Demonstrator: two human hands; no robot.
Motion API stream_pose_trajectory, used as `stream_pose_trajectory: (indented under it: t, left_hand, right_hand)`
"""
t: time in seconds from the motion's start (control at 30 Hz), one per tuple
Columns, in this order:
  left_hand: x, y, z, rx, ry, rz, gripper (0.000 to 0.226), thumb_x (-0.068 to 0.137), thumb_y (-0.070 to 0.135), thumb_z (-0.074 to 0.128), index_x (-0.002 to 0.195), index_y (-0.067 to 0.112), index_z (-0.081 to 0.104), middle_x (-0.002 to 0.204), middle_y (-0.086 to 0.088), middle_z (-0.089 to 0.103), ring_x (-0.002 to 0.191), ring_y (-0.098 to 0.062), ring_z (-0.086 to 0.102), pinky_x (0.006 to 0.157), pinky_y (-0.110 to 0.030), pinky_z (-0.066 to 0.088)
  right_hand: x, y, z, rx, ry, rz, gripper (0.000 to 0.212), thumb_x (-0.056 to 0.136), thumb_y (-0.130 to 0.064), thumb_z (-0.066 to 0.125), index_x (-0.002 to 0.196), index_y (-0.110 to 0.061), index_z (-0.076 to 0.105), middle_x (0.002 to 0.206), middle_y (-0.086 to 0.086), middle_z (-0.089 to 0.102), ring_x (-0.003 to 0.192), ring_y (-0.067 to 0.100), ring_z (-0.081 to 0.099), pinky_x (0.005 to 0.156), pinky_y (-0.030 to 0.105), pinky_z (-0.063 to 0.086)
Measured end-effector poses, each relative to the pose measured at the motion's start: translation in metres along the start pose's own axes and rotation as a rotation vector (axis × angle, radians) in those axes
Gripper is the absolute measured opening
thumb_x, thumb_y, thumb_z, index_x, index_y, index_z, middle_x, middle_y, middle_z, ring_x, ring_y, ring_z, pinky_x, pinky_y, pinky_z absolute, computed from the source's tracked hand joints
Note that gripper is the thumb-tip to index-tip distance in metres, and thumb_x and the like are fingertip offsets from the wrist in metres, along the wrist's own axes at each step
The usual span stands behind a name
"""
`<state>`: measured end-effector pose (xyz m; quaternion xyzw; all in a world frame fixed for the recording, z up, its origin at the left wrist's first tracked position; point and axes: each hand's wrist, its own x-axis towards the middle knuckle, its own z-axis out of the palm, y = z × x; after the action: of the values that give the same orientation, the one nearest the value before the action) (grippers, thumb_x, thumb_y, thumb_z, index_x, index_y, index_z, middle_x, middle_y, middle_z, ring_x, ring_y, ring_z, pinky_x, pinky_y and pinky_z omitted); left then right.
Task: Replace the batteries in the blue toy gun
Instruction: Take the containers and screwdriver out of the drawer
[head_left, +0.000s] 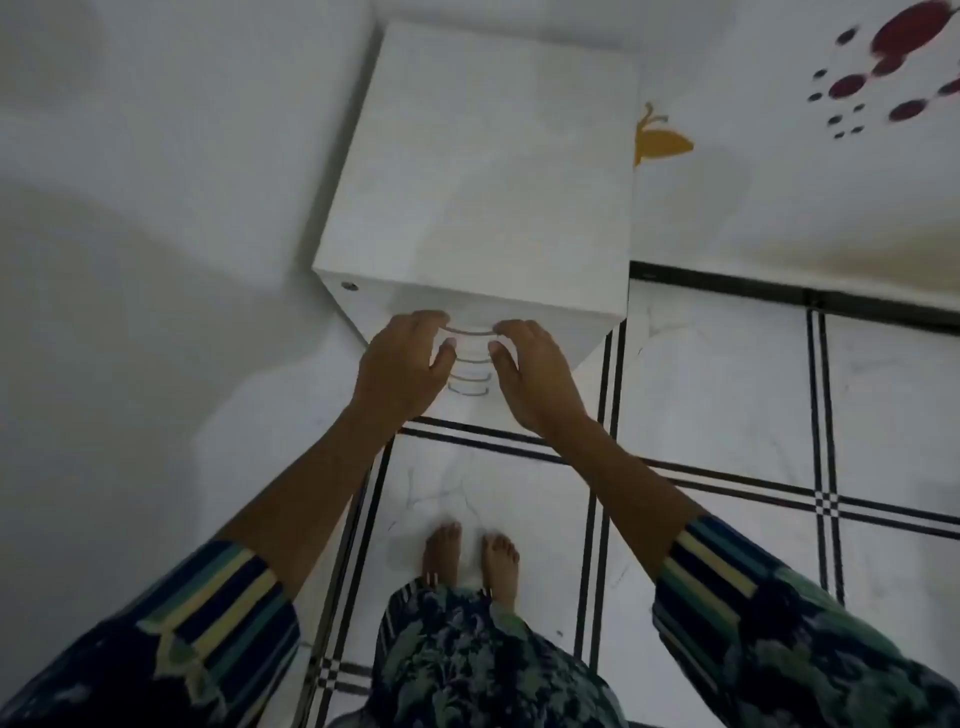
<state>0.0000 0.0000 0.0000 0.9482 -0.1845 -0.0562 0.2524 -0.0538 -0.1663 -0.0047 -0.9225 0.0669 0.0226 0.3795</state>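
Note:
No blue toy gun and no batteries are in view. I stand in front of a white drawer cabinet (483, 171) and look down on its top. Several curved metal handles (470, 376) run down its front. My left hand (402, 364) and my right hand (535, 376) are side by side at the top drawer handle (470, 331). Each hand has its fingers curled over one end of the handle and its thumb below it. All drawers look closed.
The cabinet stands in a corner between white walls; the right wall (779, 156) has a yellow sticker (660, 140) and dark red spots (893, 62). The floor (717, 395) is white tile with black lines. My bare feet (470, 558) stand just in front of the cabinet.

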Motion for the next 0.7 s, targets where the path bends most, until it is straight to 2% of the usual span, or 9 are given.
stream_pose_trajectory:
  t: [0.07, 0.13, 0.27, 0.4, 0.47, 0.53, 0.57, 0.63, 0.7]
  left_hand:
    - [0.018, -0.019, 0.022, 0.018, -0.064, 0.052, 0.037, 0.095, 0.026, 0.049, 0.127, 0.008, 0.057, 0.124, -0.011, 0.061, 0.116, -0.027, 0.056, 0.092, -0.039, 0.049]
    - [0.034, -0.04, 0.044, 0.106, -0.119, 0.129, 0.043, 0.093, 0.029, 0.044, 0.124, 0.004, 0.059, 0.119, -0.014, 0.064, 0.11, -0.031, 0.06, 0.082, -0.044, 0.054]
    - [0.05, -0.075, 0.075, 0.246, -0.165, 0.22, 0.046, 0.092, 0.031, 0.041, 0.127, 0.006, 0.057, 0.121, -0.015, 0.065, 0.105, -0.032, 0.063, 0.072, -0.048, 0.057]
    - [0.042, -0.082, 0.083, 0.19, -0.194, 0.223, 0.046, 0.095, 0.03, 0.039, 0.131, 0.006, 0.056, 0.128, -0.016, 0.061, 0.098, -0.032, 0.065, 0.067, -0.043, 0.056]
    - [0.034, -0.08, 0.077, 0.119, -0.146, 0.235, 0.045, 0.096, 0.029, 0.039, 0.128, 0.006, 0.059, 0.123, -0.015, 0.065, 0.093, -0.03, 0.066, 0.065, -0.041, 0.056]
    - [0.026, -0.075, 0.063, 0.012, -0.051, 0.291, 0.037, 0.094, 0.024, 0.045, 0.119, 0.005, 0.065, 0.107, -0.012, 0.071, 0.083, -0.024, 0.066, 0.064, -0.034, 0.054]
    - [0.023, -0.075, 0.056, -0.006, 0.032, 0.335, 0.033, 0.093, 0.021, 0.049, 0.114, 0.005, 0.067, 0.101, -0.01, 0.072, 0.08, -0.022, 0.063, 0.067, -0.03, 0.051]
    - [0.017, -0.073, 0.043, 0.031, 0.217, 0.39, 0.03, 0.091, 0.02, 0.052, 0.11, 0.003, 0.069, 0.103, -0.011, 0.072, 0.087, -0.023, 0.061, 0.077, -0.028, 0.043]
    - [0.018, -0.07, 0.032, 0.067, 0.301, 0.347, 0.03, 0.091, 0.02, 0.053, 0.109, 0.002, 0.069, 0.111, -0.013, 0.069, 0.099, -0.026, 0.06, 0.085, -0.035, 0.043]
  right_hand:
    - [0.015, 0.019, 0.025, 0.005, -0.039, 0.036, 0.034, 0.103, -0.015, 0.045, 0.133, -0.004, 0.053, 0.139, 0.015, 0.053, 0.131, 0.029, 0.043, 0.106, 0.026, 0.03]
    - [0.03, 0.036, 0.047, -0.03, -0.086, 0.036, 0.038, 0.102, -0.015, 0.046, 0.138, -0.004, 0.05, 0.145, 0.015, 0.047, 0.138, 0.028, 0.035, 0.112, 0.028, 0.026]
    - [0.058, 0.054, 0.077, -0.138, -0.162, -0.031, 0.045, 0.103, -0.024, 0.047, 0.145, -0.009, 0.043, 0.147, 0.012, 0.046, 0.141, 0.027, 0.031, 0.111, 0.042, 0.036]
    - [0.052, 0.052, 0.091, -0.112, -0.136, 0.039, 0.047, 0.102, -0.03, 0.047, 0.145, -0.01, 0.043, 0.149, 0.012, 0.046, 0.144, 0.026, 0.03, 0.115, 0.034, 0.027]
    - [0.041, 0.043, 0.092, -0.099, -0.13, 0.064, 0.045, 0.103, -0.032, 0.045, 0.142, -0.01, 0.048, 0.146, 0.012, 0.049, 0.142, 0.027, 0.036, 0.115, 0.033, 0.026]
    - [0.027, 0.032, 0.087, -0.144, -0.073, 0.02, 0.042, 0.102, -0.032, 0.046, 0.135, -0.008, 0.056, 0.137, 0.012, 0.059, 0.132, 0.028, 0.05, 0.112, 0.04, 0.038]
    - [0.02, 0.027, 0.083, -0.167, 0.007, -0.028, 0.04, 0.101, -0.031, 0.046, 0.129, -0.007, 0.061, 0.13, 0.013, 0.064, 0.124, 0.028, 0.057, 0.106, 0.04, 0.045]
    - [0.009, 0.018, 0.072, -0.185, 0.214, -0.149, 0.035, 0.099, -0.026, 0.047, 0.12, -0.004, 0.066, 0.121, 0.013, 0.068, 0.114, 0.027, 0.063, 0.098, 0.034, 0.049]
    - [0.008, 0.009, 0.062, -0.217, 0.315, -0.192, 0.033, 0.098, -0.024, 0.048, 0.118, -0.004, 0.066, 0.123, 0.014, 0.066, 0.118, 0.027, 0.058, 0.102, 0.036, 0.047]
